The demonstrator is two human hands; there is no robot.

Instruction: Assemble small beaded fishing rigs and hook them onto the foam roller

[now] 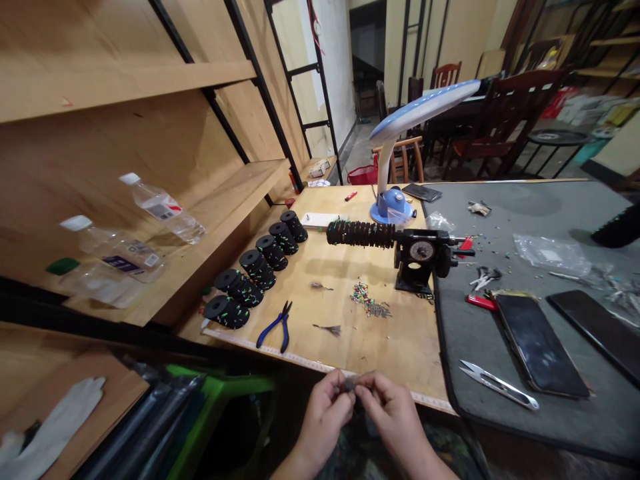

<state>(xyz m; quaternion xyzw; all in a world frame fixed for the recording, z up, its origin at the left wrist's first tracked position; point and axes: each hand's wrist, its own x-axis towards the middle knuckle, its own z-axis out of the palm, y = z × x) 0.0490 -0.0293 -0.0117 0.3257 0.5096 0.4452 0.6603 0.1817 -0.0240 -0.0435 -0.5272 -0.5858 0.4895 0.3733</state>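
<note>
Grey piece (349,385) is being held at the near edge of the counter (400,347). From the left: six wrapped black spools (257,268) are standing in a row, seemingly finished; pliers (283,319) are lying idle; two wispy bundles (331,329) are lying loose; the left hand (327,408) is pinching the piece; beads (360,294) are lying heaped, apparently unused; the right hand (387,403) is pinching it too, work seemingly unfinished.
</note>
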